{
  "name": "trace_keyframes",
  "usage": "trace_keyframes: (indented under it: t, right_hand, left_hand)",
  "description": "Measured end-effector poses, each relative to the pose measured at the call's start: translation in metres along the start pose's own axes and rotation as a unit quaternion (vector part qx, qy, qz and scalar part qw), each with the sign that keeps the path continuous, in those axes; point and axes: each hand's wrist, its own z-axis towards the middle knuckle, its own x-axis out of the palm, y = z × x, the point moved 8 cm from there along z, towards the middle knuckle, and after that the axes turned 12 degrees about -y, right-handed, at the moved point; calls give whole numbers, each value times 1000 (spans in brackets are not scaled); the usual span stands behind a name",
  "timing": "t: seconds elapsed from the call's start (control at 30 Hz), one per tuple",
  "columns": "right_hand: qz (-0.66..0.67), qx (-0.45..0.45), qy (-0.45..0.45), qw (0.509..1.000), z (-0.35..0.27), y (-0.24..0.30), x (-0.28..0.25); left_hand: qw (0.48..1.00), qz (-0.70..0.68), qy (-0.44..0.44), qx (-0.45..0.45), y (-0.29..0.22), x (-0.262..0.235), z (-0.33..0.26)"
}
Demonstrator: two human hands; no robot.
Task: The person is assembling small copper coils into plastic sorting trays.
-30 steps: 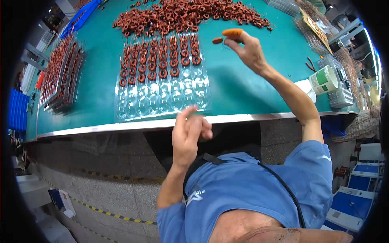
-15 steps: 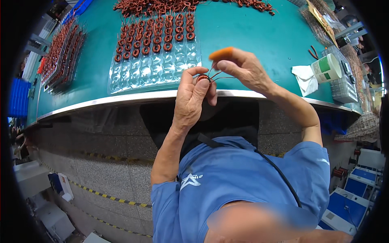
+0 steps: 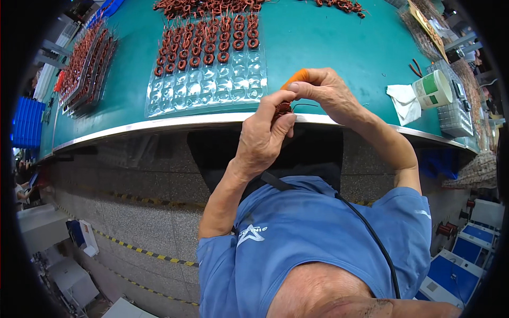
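Working at big green table [image 3: 328, 42], nr its white front edge. At far L on it, stack of trays [image 3: 86, 74], crowded w/ red-brown coils; prob. finished w/, going by the fill. Can't count layers.

Nearer the middle, flat clear tray [image 3: 204, 98]. Loaded in far rows, bare in near rows; past half by eye. In approx. six L columns, filled one pocket closer to front edge than in two R ones. Several bare rows left, so prob. a fair bit to go on this tray alone.

Just beyond tray, heap of loose coils [image 3: 212, 6], cut off by top of view. Plenty there; total can't be judged.

Over front edge, to R of tray's near corner: both hands. With L hand [image 3: 262, 135], pinching one coil btwn thumb & fingers, narrow grip. With R hand [image 3: 328, 93], meeting L fingertips, thumb nr forefinger; can't tell whether nipping a wire or only touching.

Off R, untouched: white-and-green cup [image 3: 432, 90], tipped over, w/ white cloth [image 3: 404, 104] right beside; farther back, small pliers [image 3: 415, 68].

On R forefinger, orange finger cover [image 3: 297, 78].

Held coil [image 3: 283, 109]: out of tray, mostly hidden by fingers. Looks mid-handling, not yet in a pocket.

Smallest: thin wire end [image 3: 306, 104], poking out R from coil. Other ends: can't make out.
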Motion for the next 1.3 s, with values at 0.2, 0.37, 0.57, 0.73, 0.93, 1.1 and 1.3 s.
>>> trace_keyframes:
  t: [0.2,0.37,0.57,0.73,0.93,1.1,1.3]
  right_hand:
    - [115,76,17,990,-5,-7,9]
    - [-309,-418,-139,843,-30,63,10]
    - [-428,-671,-120,593,-84,62,51]
    - [-245,-406,-182,861,-41,69,6]
    - [-160,-300,-173,924,-24,49,6]
    - [-357,-545,-216,727,-54,71,33]
    - [-202,-327,-164,908,-25,67,16]
  left_hand:
    - [996,5,-28,82,-14,0,-4]
    - [990,43,-126,45,-7,-13,-7]
    - [969,151,-153,121,1,-12,5]
    - [992,-5,-118,49,-8,-15,0]
    - [981,-164,-102,-6,3,-21,6]
    - [995,-41,-75,-50,11,-24,10]
    - [981,-168,-98,7,-3,-25,1]
